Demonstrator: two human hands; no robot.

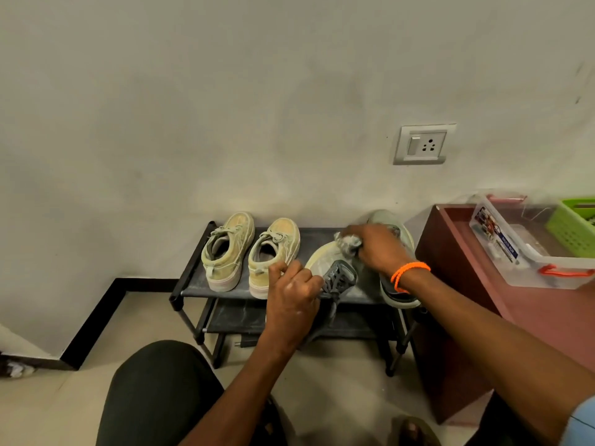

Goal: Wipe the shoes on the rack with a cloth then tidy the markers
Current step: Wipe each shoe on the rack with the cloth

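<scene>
One head-worn wide-angle view, looking forward and down, close over the low black metal shoe rack (193, 286) against the far wall.

- shoes: 4 on the rack's top shelf – 2 tan (227, 251) (273, 256), 2 grey/pale (335, 272) (397, 291)
- rack (190, 286): 1
- cloth (347, 243): 1
- hands: 2 (293, 292) (378, 249)
- clear plastic box (521, 252): 1
- green basket (573, 226): 1
- wall socket (423, 144): 1
- orange wristband (407, 273): 1

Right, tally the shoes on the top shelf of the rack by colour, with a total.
Beige shoes: 2, one beside the other, untouched.
Grey shoes: 2, one tipped on its side in the left hand, one upright partly behind the right hand, which holds the cloth.
Total: 4 shoes on the rack.
</scene>
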